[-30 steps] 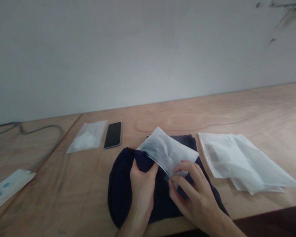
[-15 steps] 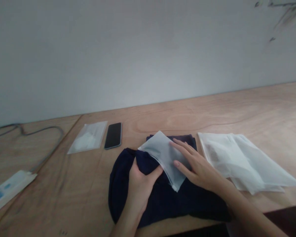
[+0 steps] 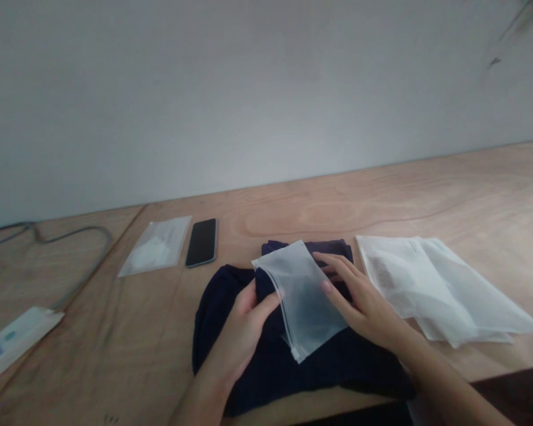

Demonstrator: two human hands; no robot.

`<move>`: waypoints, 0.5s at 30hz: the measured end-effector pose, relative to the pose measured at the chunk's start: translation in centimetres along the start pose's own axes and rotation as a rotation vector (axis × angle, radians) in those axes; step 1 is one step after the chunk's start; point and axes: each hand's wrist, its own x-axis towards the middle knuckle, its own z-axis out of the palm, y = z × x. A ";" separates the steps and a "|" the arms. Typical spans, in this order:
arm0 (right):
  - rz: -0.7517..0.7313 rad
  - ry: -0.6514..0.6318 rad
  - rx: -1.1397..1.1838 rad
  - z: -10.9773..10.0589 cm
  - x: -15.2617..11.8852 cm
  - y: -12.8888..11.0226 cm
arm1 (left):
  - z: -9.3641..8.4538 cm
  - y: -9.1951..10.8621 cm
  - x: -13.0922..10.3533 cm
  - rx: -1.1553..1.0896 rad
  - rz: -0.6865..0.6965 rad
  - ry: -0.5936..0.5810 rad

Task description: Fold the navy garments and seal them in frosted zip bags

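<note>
A small frosted zip bag [image 3: 311, 302] lies tilted over dark navy fabric [image 3: 328, 367], its slider end toward me. My left hand [image 3: 244, 325] is closed around a bunched fold of the navy fabric at the bag's mouth. The left thumb tip reaches inside the mouth and shows through the plastic; the other left fingers are mostly hidden. On the bag's right edge, my right hand [image 3: 359, 299] has its thumb on top, with the fingers curving beyond the edge. A folded part of the same dark fabric shows behind the bag.
Larger frosted bags [image 3: 426, 290] lie overlapping at the right. On the left are a phone [image 3: 201, 242], another clear bag [image 3: 155, 245] with something white inside, a grey cable [image 3: 89, 260] and a white power strip [image 3: 18, 343]. A wall [image 3: 266, 100] rises behind the wooden table [image 3: 115, 355].
The small bag has turned, its slider end swinging left and toward me. My left thumb has slid into its mouth, and my right hand has shifted from its top to its right edge.
</note>
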 end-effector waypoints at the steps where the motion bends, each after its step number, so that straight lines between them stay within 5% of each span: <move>1: 0.018 0.001 0.023 -0.1 0.1 0.3 | -0.7 0.4 0.0 0.040 -0.017 -0.053; 5: 0.039 -0.041 0.016 0.1 0.2 1.0 | -3.1 0.7 0.3 0.425 0.006 -0.045; 7: 0.038 -0.079 -0.010 0.4 0.1 1.1 | -3.5 0.3 0.6 0.448 0.004 0.015; 15: -0.005 -0.104 -0.059 1.2 -0.5 0.9 | 0.2 -1.1 2.8 0.194 0.002 0.028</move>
